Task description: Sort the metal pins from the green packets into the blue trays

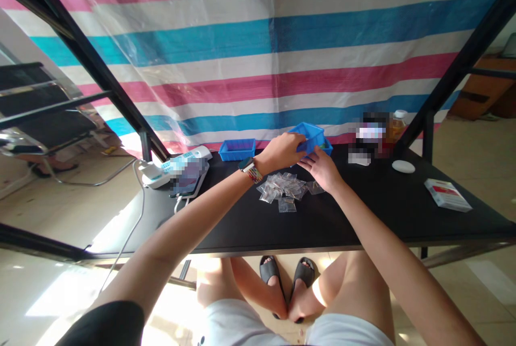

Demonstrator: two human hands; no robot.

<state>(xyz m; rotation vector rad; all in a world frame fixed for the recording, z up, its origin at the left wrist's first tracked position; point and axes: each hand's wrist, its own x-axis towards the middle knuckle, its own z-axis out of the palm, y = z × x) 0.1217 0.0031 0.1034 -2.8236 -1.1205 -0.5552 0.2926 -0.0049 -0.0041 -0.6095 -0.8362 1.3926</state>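
Observation:
A blue plastic bin [308, 132] is tilted over the back of the black table, with my left hand [282, 151] closed on its left side. Close below its lower edge is my right hand [323, 170], palm turned up and fingers stretched toward the left. Whether those fingers touch the bin, I cannot tell. Partly hidden behind them stands another blue bin [329, 149] with something green inside. Small clear plastic bags [282, 187] lie in a loose pile just in front of my hands; their contents are too small to name.
A third blue bin [237, 151] stands left of my hands. Farther left are a power strip [183, 166] with a cable and a blurred phone [189, 178]. To the right lie a white oval object [403, 166], a white-and-red box [447, 194] and a bottle [398, 123]. Black frame posts flank the table.

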